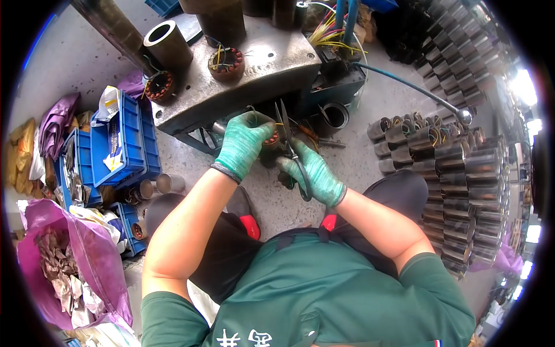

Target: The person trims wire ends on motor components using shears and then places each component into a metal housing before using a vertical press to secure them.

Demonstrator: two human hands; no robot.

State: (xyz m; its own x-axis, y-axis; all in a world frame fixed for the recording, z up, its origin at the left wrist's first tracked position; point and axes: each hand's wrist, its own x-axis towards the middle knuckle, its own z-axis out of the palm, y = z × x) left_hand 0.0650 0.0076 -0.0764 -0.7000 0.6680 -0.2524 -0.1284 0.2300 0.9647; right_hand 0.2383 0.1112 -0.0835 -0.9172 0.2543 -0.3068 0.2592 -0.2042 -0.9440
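My left hand [244, 140], in a green knit glove, is closed at a motor stator [272, 139] with reddish windings, its fingertips near a thin yellow lead. Most of the stator is hidden behind the gloves, so how the fingers grip it is partly unclear. In my right hand [317, 176], gloved alike, is a pair of dark scissors [295, 155]. The blades point up and away, slightly parted, just right of the stator and my left fingertips. Both hands are in front of the metal bench's near edge.
On the metal bench [260, 66] stand two wound stators [226, 63] [159, 85] and a steel sleeve [167, 43]. Blue crates [118, 144] and a purple bag [98, 260] lie left. Stacked metal cylinders [457, 173] fill the right. A thin rod with a ball end [464, 115] juts rightward.
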